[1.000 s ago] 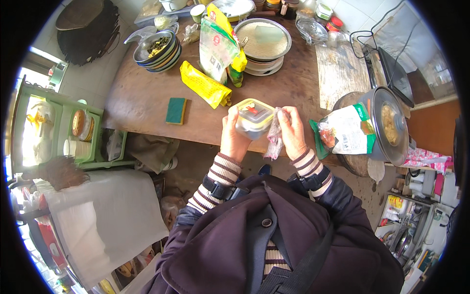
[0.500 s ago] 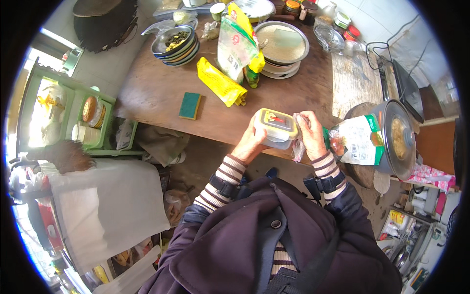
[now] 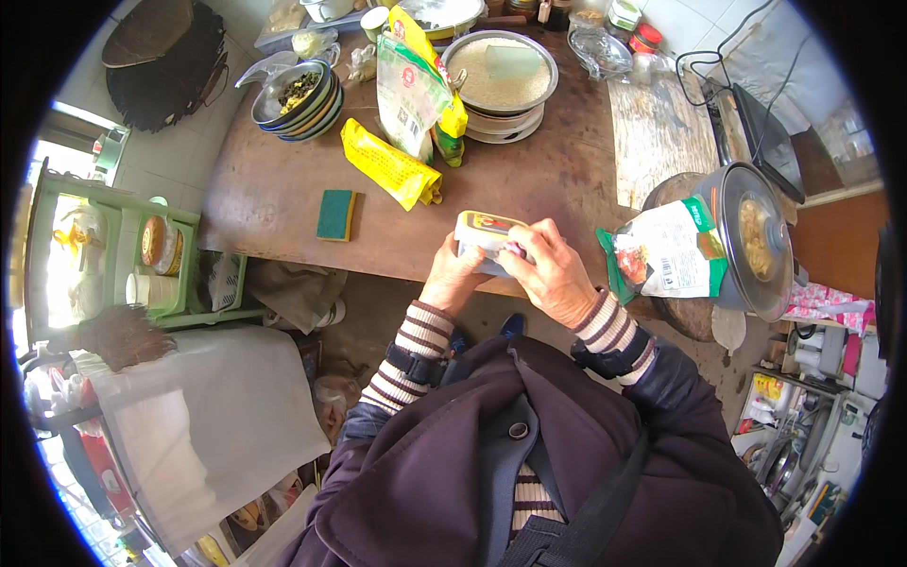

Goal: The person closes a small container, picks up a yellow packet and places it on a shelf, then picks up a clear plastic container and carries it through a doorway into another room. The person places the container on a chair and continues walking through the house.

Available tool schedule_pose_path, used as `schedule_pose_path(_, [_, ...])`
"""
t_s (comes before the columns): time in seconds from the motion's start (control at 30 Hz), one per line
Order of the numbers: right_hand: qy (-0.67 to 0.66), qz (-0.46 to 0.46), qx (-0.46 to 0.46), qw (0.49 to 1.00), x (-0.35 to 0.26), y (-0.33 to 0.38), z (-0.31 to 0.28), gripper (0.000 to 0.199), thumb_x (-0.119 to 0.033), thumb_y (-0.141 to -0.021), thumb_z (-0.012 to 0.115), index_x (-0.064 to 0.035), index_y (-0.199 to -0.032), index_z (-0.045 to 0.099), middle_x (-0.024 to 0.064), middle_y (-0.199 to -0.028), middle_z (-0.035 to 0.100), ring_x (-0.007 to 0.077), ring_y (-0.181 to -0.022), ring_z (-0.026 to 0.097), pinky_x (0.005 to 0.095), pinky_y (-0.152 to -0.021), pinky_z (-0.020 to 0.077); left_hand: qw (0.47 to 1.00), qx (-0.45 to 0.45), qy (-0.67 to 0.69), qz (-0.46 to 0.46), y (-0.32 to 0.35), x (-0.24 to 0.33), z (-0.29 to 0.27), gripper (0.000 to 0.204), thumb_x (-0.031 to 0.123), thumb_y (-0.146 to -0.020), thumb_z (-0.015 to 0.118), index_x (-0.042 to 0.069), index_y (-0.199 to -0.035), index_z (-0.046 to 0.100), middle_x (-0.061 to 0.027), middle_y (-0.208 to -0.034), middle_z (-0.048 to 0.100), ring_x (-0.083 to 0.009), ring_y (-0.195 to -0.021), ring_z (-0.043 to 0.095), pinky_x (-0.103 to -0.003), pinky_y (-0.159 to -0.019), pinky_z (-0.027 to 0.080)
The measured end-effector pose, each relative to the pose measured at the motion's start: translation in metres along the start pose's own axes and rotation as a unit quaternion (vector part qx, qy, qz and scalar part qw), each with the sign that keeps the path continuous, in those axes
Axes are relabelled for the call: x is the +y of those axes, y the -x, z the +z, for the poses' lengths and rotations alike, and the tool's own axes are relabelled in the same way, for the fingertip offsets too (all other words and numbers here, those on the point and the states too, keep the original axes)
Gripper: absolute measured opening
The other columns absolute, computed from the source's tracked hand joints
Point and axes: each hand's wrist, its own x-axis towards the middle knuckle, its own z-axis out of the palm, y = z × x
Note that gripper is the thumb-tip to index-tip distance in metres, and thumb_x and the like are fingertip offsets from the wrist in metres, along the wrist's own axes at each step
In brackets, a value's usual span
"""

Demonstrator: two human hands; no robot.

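Observation:
Just above the table's front edge, my left hand (image 3: 452,276) grips a small clear food container (image 3: 472,223) with a yellow-rimmed lid. The container is tilted, and its lid shows a red picture. Coming in from the right, my right hand (image 3: 552,274) is closed on a crumpled pinkish cloth (image 3: 513,250). It presses the cloth against the container's side, where the fingers hide most of it. Beyond my hands, a yellow packet (image 3: 387,165) lies on the table, and a green and yellow sponge (image 3: 335,215) lies to the left.
Stacked bowls (image 3: 300,104) stand at the back left of the wooden table (image 3: 274,203). Near the back middle are upright bags (image 3: 408,90) and a metal basin of grain (image 3: 501,71) on plates. At right, a white and green packet (image 3: 661,250) leans by a lidded pot (image 3: 756,241).
My right hand has moved left with the cloth, from beside the container onto its side. The container has tilted in my left hand. The whole view has shifted, so the table appears further left.

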Motion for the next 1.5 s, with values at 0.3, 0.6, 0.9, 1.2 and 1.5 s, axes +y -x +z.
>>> schedule_pose_path(0.3, [-0.014, 0.003, 0.004, 1.0, 0.003, -0.006, 0.001, 0.019, -0.003, -0.067, 0.06, -0.0073, -0.085, 0.057, 0.0068, -0.096, 0.049, 0.0244, -0.081, 0.049, 0.0313, -0.06, 0.0501, 0.995, 0.051, -0.075, 0.031, -0.011, 0.001, 0.007, 0.076, 0.041, -0.068, 0.075, 0.003, -0.124, 0.039, -0.0089, -0.116, 0.05, -0.0197, -0.107, 0.051, -0.036, -0.089, 0.044])
schedule_pose_path(0.6, [-0.097, 0.175, 0.025, 0.979, 0.042, 0.036, -0.006, 0.009, -0.002, -0.074, 0.06, -0.0046, -0.082, 0.057, 0.0094, -0.088, 0.049, 0.026, -0.079, 0.052, 0.0342, -0.065, 0.046, 0.992, 0.097, -0.066, 0.055, -0.002, 0.002, -0.015, 0.089, 0.025, -0.062, 0.082, 0.0, -0.127, 0.027, -0.0125, -0.121, 0.043, -0.0234, -0.11, 0.047, -0.04, -0.091, 0.044])
schedule_pose_path(0.9, [-0.213, 0.283, 0.011, 0.935, 0.051, 0.06, -0.016, 0.009, -0.003, -0.079, 0.059, -0.0007, -0.086, 0.054, 0.0097, -0.084, 0.05, 0.0234, -0.077, 0.052, 0.0303, -0.068, 0.043, 0.942, 0.193, -0.268, 0.063, 0.01, -0.01, -0.048, 0.103, 0.01, -0.05, 0.087, -0.001, -0.128, 0.02, -0.0156, -0.122, 0.041, -0.0228, -0.111, 0.046, -0.032, -0.087, 0.048])
schedule_pose_path(1.2, [-0.217, 0.325, 0.043, 0.919, 0.036, 0.071, -0.018, 0.008, -0.003, -0.079, 0.058, -0.0003, -0.085, 0.054, 0.0097, -0.083, 0.051, 0.0229, -0.078, 0.052, 0.0302, -0.071, 0.0422, 0.931, 0.132, -0.337, 0.048, -0.01, -0.015, -0.091, 0.109, 0.011, -0.045, 0.088, 0.002, -0.129, 0.019, -0.0148, -0.124, 0.039, -0.0235, -0.115, 0.041, -0.036, -0.1, 0.035])
schedule_pose_path(1.5, [-0.173, 0.395, 0.07, 0.9, -0.008, 0.052, 0.004, 0.009, -0.006, -0.08, 0.058, -0.0001, -0.084, 0.053, 0.0084, -0.08, 0.051, 0.0207, -0.076, 0.051, 0.0293, -0.07, 0.0418, 0.785, 0.023, -0.618, 0.035, -0.013, 0.013, -0.125, 0.113, 0.011, -0.043, 0.088, 0.004, -0.133, 0.02, -0.0137, -0.121, 0.037, -0.0271, -0.113, 0.041, -0.036, -0.101, 0.035])
